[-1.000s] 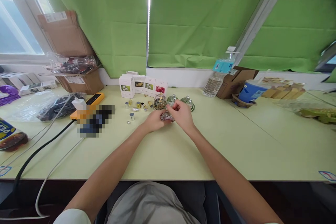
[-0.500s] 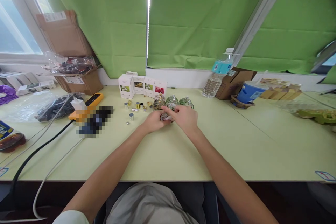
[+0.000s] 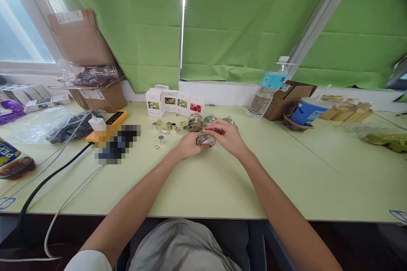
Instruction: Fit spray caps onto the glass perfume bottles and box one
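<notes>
Clear jar (image 3: 206,140), one, held at the middle of the worktop (image 3: 210,186), on the near side of three lidded jars. By its look it is judged to be glass: stiff, fairly light, smooth enough to slip, and liable to chip if knocked against its neighbours. Hold is best taken low around the body, with the rim or top steadied lightly by fingertips. The left hand (image 3: 190,145) is clamped on the jar's left side; the right hand (image 3: 226,134) is placed at its upper right edge, thumb and forefinger brought near each other. Whether anything small is pinched there cannot be told, the fingertips being tiny in the view.

Lidded jars, three: one gold-trimmed jar (image 3: 195,123) at left, two green-tinted jars (image 3: 210,119) to its right, the last partly hidden by the right hand.

White cartons (image 3: 155,105), four in the front row, pictures on their faces; at least one more is glimpsed behind.

Small metal cylinders (image 3: 161,139), silver and gold, about ten, scattered on the left.

Water bottle (image 3: 258,101), one, far right. Blue cup (image 3: 305,112), one, right of it. Power strip (image 3: 117,117), one, yellow, left.
</notes>
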Motion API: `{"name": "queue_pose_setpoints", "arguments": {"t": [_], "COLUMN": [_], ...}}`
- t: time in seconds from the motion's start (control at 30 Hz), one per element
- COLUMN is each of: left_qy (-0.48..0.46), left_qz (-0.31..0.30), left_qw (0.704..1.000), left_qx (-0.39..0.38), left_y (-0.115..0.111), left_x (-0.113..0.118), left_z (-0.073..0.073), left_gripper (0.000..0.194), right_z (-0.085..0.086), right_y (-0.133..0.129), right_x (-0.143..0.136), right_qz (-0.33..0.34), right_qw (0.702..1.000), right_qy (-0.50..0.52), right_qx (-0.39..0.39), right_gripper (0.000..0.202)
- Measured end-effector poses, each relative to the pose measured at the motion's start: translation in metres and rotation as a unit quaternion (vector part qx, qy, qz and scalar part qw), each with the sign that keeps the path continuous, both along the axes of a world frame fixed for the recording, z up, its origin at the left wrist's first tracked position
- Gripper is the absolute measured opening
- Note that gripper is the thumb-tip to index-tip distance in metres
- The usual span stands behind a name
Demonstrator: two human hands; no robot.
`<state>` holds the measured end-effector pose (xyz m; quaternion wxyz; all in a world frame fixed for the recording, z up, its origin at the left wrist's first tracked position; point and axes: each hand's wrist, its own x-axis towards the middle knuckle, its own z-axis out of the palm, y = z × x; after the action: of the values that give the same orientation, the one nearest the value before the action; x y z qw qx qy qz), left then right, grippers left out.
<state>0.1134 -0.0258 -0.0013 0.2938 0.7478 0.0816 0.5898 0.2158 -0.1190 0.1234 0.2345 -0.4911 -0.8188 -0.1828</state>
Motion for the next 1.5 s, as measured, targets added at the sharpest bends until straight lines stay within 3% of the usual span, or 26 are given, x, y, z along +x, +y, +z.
{"name": "queue_pose_setpoints", "arguments": {"t": [0.13, 0.43, 0.77, 1.03, 1.27, 1.5], "left_qy": [-0.004, -0.002, 0.005, 0.025, 0.022, 0.015], "left_qz": [0.001, -0.006, 0.013, 0.027, 0.023, 0.019], "left_qw": [1.000, 1.000, 1.000, 0.999, 0.999, 1.000], "left_qx": [0.000, 0.001, 0.007, -0.003, 0.001, -0.006], "left_y": [-0.001, 0.000, 0.000, 0.001, -0.003, -0.002], "left_x": [0.000, -0.001, 0.000, 0.000, -0.003, -0.002], "left_z": [0.000, 0.000, 0.001, 0.001, 0.002, 0.001], "left_gripper": [0.034, 0.037, 0.037, 0.031, 0.033, 0.035], "right_z": [-0.005, -0.016, -0.023, -0.011, -0.005, -0.003], "right_y": [0.006, 0.021, 0.017, 0.000, -0.002, 0.002], "right_x": [-0.004, -0.006, -0.009, -0.007, -0.003, 0.004], "right_qz": [-0.026, -0.114, -0.111, -0.129, -0.034, -0.018], "right_qw": [0.997, 0.984, 0.981, 0.989, 0.998, 0.999], "right_qy": [0.033, 0.118, 0.111, 0.024, -0.019, 0.008], "right_qx": [0.058, 0.075, 0.113, 0.072, 0.049, 0.041], "right_gripper": [0.026, 0.035, 0.041, 0.043, 0.031, 0.029]}}
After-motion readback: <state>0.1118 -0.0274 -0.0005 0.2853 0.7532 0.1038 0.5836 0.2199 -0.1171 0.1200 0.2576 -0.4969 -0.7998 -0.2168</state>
